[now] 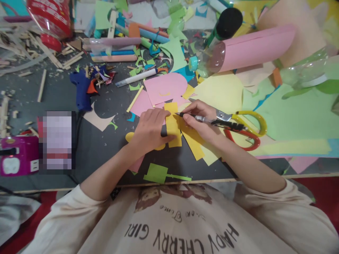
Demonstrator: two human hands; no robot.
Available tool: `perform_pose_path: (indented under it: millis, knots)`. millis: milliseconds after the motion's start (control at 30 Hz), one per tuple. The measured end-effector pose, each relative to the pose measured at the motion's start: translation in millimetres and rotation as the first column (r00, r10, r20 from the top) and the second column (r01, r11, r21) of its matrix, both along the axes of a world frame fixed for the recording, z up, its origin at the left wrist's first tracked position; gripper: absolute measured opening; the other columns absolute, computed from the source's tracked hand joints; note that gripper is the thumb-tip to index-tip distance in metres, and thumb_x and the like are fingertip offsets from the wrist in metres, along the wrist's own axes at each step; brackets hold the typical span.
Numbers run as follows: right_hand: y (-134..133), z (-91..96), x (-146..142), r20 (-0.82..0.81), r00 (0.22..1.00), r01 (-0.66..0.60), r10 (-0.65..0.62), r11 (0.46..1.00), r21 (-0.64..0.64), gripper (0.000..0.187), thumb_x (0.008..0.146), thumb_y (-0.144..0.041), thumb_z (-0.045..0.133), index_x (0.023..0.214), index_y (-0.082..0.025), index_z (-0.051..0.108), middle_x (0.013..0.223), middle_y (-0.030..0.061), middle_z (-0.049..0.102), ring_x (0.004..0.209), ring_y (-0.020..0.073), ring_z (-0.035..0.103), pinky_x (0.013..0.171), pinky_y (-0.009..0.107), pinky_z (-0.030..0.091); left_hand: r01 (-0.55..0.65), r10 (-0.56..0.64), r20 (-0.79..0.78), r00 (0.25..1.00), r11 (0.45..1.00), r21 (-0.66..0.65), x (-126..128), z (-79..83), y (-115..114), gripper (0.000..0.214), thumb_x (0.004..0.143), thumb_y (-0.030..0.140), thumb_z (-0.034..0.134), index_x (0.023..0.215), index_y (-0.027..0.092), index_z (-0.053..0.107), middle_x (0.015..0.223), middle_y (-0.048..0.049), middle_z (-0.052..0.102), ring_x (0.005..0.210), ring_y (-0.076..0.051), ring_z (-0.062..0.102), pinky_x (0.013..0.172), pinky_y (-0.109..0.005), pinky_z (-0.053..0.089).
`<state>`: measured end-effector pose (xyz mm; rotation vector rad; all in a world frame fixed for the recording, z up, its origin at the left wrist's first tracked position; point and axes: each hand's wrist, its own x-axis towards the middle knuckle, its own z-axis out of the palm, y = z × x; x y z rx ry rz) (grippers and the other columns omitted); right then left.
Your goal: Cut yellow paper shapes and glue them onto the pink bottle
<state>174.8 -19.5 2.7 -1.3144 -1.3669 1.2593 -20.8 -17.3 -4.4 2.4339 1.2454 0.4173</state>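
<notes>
A narrow yellow paper strip (173, 127) lies upright in front of me on the table. My left hand (152, 128) holds its left side, thumb near the lower end and fingertips near the top. In my right hand (202, 121) is a black pen (196, 117), its tip touching or just over the strip's upper right part. Scissors with yellow and red handles (246, 132) lie by the right hand, partly hidden behind it. Another yellow strip (194, 144) slants beneath the right hand. Rounded yellow paper (129, 137) shows from under my left hand.
Pink paper pieces (166, 86) lie beyond my hands. A blue glue gun (81, 90) and purple box (18, 157) are at left. A pink-wrapped bottle (254, 49), red-labelled bottle (51, 21), markers and scraps crowd the back. Green paper (299, 116) covers the right side.
</notes>
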Motion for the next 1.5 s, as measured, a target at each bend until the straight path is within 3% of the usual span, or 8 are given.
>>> perform_pose_path:
  millis: [167, 700, 800, 933, 1067, 1200, 1367, 1500]
  knots:
    - [-4.3, -0.3, -3.4, 0.173, 0.983, -0.069, 0.058, 0.996, 0.057, 0.016, 0.078, -0.027, 0.057, 0.064, -0.024, 0.049, 0.059, -0.0034, 0.052, 0.054, 0.0123, 0.048, 0.053, 0.029, 0.039, -0.013, 0.013, 0.001, 1.000, 1.000, 0.000, 0.4, -0.7, 0.5, 0.052, 0.074, 0.041, 0.078, 0.114, 0.018, 0.054, 0.113, -0.0130, 0.062, 0.106, -0.034, 0.057, 0.089, -0.043, 0.041]
    - [-3.8, -2.9, -3.9, 0.212, 0.964, -0.194, 0.163, 0.971, 0.136, 0.014, 0.081, -0.024, 0.057, 0.068, -0.021, 0.055, 0.062, -0.0021, 0.060, 0.056, 0.0112, 0.051, 0.054, 0.027, 0.037, 0.000, 0.000, -0.002, 1.000, 1.000, 0.016, 0.1, -2.2, 1.0, 0.051, 0.076, 0.040, 0.077, 0.115, 0.017, 0.054, 0.112, -0.0140, 0.062, 0.106, -0.035, 0.057, 0.089, -0.044, 0.042]
    - [-3.7, -1.9, -4.0, 0.203, 0.960, -0.220, 0.195, 0.969, 0.109, 0.015, 0.082, -0.027, 0.057, 0.069, -0.021, 0.057, 0.063, -0.0020, 0.060, 0.056, 0.0110, 0.050, 0.055, 0.026, 0.037, -0.020, 0.020, -0.009, 1.000, 1.000, 0.013, 0.2, -2.1, 0.7, 0.049, 0.076, 0.038, 0.076, 0.114, 0.018, 0.054, 0.111, -0.0122, 0.063, 0.106, -0.034, 0.058, 0.090, -0.044, 0.042]
    - [-4.3, -2.9, -4.6, 0.209, 0.967, -0.168, 0.148, 0.982, 0.085, 0.015, 0.082, -0.025, 0.056, 0.068, -0.021, 0.055, 0.063, -0.0020, 0.060, 0.057, 0.0112, 0.051, 0.055, 0.026, 0.037, -0.003, 0.004, -0.013, 1.000, 0.999, 0.043, 0.5, -2.9, 0.6, 0.052, 0.074, 0.040, 0.078, 0.115, 0.017, 0.054, 0.112, -0.0130, 0.063, 0.104, -0.034, 0.058, 0.089, -0.043, 0.043]
    - [-3.9, -4.7, -4.6, 0.196, 0.960, -0.219, 0.198, 0.971, 0.092, 0.016, 0.083, -0.027, 0.057, 0.068, -0.020, 0.057, 0.062, -0.0015, 0.060, 0.057, 0.0112, 0.051, 0.055, 0.025, 0.037, -0.001, 0.003, -0.034, 0.999, 0.998, 0.067, 0.4, -3.5, 0.5, 0.049, 0.078, 0.041, 0.074, 0.115, 0.016, 0.054, 0.110, -0.0128, 0.063, 0.103, -0.033, 0.058, 0.088, -0.042, 0.043]
    - [-3.1, -4.3, -4.1, 0.167, 0.973, -0.170, 0.159, 0.984, 0.052, 0.014, 0.081, -0.024, 0.057, 0.067, -0.019, 0.058, 0.061, -0.0016, 0.060, 0.056, 0.0103, 0.050, 0.054, 0.025, 0.036, 0.013, -0.011, -0.030, 1.000, 0.995, 0.097, -0.3, -3.3, 0.3, 0.051, 0.078, 0.043, 0.074, 0.114, 0.015, 0.054, 0.110, -0.0135, 0.063, 0.102, -0.032, 0.058, 0.087, -0.042, 0.043]
    - [-2.3, -2.5, -3.7, 0.140, 0.960, -0.249, 0.244, 0.968, 0.014, 0.015, 0.080, -0.026, 0.058, 0.067, -0.019, 0.058, 0.061, -0.0015, 0.059, 0.057, 0.0107, 0.049, 0.055, 0.025, 0.035, 0.035, -0.033, -0.022, 0.999, 0.994, 0.105, -0.9, -1.8, 0.8, 0.047, 0.080, 0.039, 0.073, 0.114, 0.013, 0.054, 0.108, -0.0145, 0.063, 0.102, -0.032, 0.058, 0.086, -0.041, 0.042]
    - [-1.8, -2.9, -4.1, 0.134, 0.969, -0.211, 0.210, 0.978, -0.006, 0.014, 0.079, -0.027, 0.059, 0.067, -0.019, 0.057, 0.062, -0.0021, 0.057, 0.058, 0.0106, 0.047, 0.056, 0.026, 0.034, 0.034, -0.031, -0.036, 0.999, 0.995, 0.095, -0.8, -0.8, 1.2, 0.048, 0.079, 0.039, 0.074, 0.114, 0.013, 0.054, 0.108, -0.0142, 0.063, 0.100, -0.032, 0.058, 0.085, -0.041, 0.043]
